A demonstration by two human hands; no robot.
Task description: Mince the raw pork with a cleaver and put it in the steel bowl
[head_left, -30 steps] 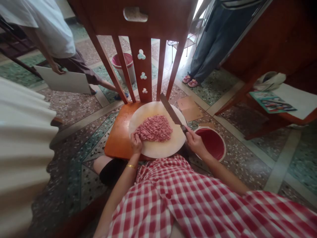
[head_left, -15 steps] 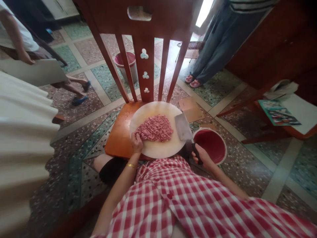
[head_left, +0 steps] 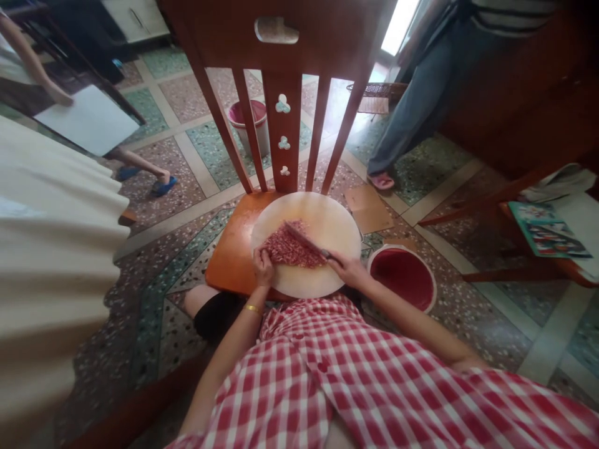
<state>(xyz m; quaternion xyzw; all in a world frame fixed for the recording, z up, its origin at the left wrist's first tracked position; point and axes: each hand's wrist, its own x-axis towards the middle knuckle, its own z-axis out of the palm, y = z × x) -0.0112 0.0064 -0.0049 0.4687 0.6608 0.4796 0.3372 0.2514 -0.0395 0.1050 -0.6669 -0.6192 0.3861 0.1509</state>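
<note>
A mound of minced meat [head_left: 291, 251] lies on a round, pale cutting board [head_left: 322, 284], which rests on the seat of a wooden chair [head_left: 229, 252]. My right hand [head_left: 347, 269] grips the handle of a cleaver [head_left: 304, 238]. The cleaver's blade stands on edge, slanting across the meat, and how deep it sits I cannot tell. At the board's left rim is my left hand [head_left: 263, 267], fingers curled in against the edge of the mound. Whether it pinches meat or the rim is hidden.
A red-lined bin [head_left: 403, 277] stands right of the board; another bin [head_left: 256, 128] is behind the chair back. Flattened cardboard [head_left: 369, 207] lies on the floor. One person carries a white panel [head_left: 93, 118] at left; another person [head_left: 407, 106] stands at right. Books [head_left: 547, 227] lie on a side chair.
The cleaver has swung left from the board's right edge onto the meat, my right hand moving with it. My left hand stays at the rim. The person at left has shifted the panel.
</note>
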